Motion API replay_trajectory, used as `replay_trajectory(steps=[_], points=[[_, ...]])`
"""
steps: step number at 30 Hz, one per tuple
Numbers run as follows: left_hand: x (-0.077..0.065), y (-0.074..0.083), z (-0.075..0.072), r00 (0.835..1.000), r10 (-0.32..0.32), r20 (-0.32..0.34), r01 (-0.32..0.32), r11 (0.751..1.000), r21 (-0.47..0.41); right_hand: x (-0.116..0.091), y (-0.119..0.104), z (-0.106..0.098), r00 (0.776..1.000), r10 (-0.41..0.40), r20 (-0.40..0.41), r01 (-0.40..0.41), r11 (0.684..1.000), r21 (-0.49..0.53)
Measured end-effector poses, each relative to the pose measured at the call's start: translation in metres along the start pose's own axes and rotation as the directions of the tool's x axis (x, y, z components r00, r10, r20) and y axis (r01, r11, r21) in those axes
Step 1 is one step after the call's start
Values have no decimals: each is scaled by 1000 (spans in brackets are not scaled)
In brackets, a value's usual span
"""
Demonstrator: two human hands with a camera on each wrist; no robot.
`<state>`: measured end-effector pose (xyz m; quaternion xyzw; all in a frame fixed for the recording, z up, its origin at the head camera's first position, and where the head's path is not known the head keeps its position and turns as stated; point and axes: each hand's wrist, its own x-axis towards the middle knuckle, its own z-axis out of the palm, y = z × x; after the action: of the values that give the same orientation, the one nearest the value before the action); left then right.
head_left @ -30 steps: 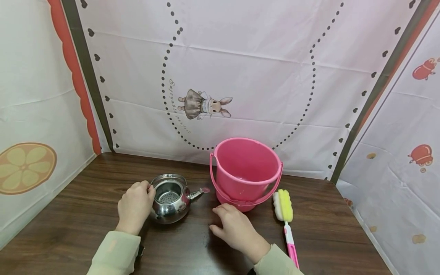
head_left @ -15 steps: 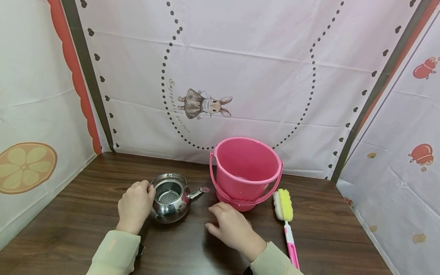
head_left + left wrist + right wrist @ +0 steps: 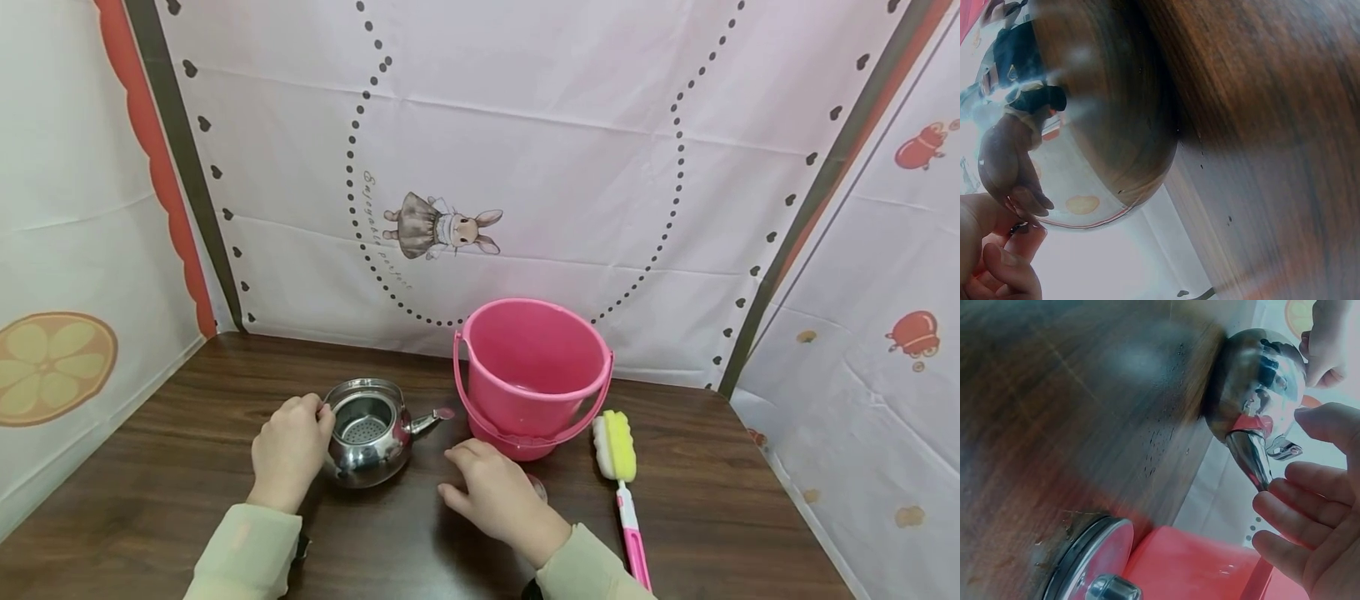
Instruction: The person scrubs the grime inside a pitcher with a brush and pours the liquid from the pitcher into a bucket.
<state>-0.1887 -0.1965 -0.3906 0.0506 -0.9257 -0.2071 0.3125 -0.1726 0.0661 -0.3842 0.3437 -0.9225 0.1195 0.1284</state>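
Observation:
A shiny steel teapot point(image 3: 371, 462) stands upright on the table, its top uncovered over a perforated strainer. Its spout points right and carries a small cap. At its left side, my left hand point(image 3: 291, 450) pinches it with curled fingers; in the left wrist view, those fingers point(image 3: 1013, 253) close on a small metal part by the rim. My right hand point(image 3: 495, 492) hovers with relaxed fingers between teapot and bucket, holding nothing. A round lid point(image 3: 1107, 550) with a steel knob lies on the table, mostly hidden behind that hand in the head view.
Behind the right hand stands a pink bucket point(image 3: 536, 417), its handle lowered in front. A yellow-and-white sponge brush point(image 3: 621, 450) with a pink handle lies farther right. Water drops dot the dark wooden table point(image 3: 750, 500). Printed cloth walls point(image 3: 562, 192) enclose the back and sides.
My right hand has drifted left toward the teapot, bringing an edge of the lid into sight. The left hand keeps its hold, and the teapot stays put.

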Motion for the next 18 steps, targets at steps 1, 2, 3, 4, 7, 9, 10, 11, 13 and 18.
replay_trajectory(steps=[1, 2, 3, 4, 7, 9, 10, 11, 13, 18], points=[[0, 0, 0, 1000, 3, -4, -3, 1000, -2, 1, 0, 0, 1000, -3, -2, 3, 1000, -1], [0, 0, -1, 1000, 5, -8, -6, 1000, -3, 1, -1, 0, 1000, -4, -4, 4, 1000, 0], [0, 1, -1, 1000, 8, -11, -8, 1000, -4, 2, -1, 0, 1000, -5, -5, 5, 1000, 2], [1, 1, -1, 1000, 11, -17, -11, 1000, -4, 4, -1, 0, 1000, -6, -6, 6, 1000, 0], [3, 3, -2, 1000, 13, -27, -13, 1000, -7, 8, -1, -1, 1000, -11, -11, 11, 1000, -1], [4, 3, -2, 1000, 10, -25, -10, 1000, -8, 9, -3, -1, 1000, -16, -15, 16, 1000, 0], [3, 2, -2, 1000, 6, -18, -6, 1000, -6, 9, -3, -1, 1000, -21, -17, 21, 1000, 1], [3, 2, -2, 1000, 1, -10, -1, 1000, -6, 10, -4, 0, 1000, -25, -19, 25, 1000, 2], [2, 1, -3, 1000, -6, 5, 6, 1000, -4, 10, -6, 2, 999, -32, -22, 32, 999, 3], [0, 1, -1, 1000, -15, 15, 15, 1000, -6, 12, -9, 6, 998, -44, -42, 43, 999, -21]])
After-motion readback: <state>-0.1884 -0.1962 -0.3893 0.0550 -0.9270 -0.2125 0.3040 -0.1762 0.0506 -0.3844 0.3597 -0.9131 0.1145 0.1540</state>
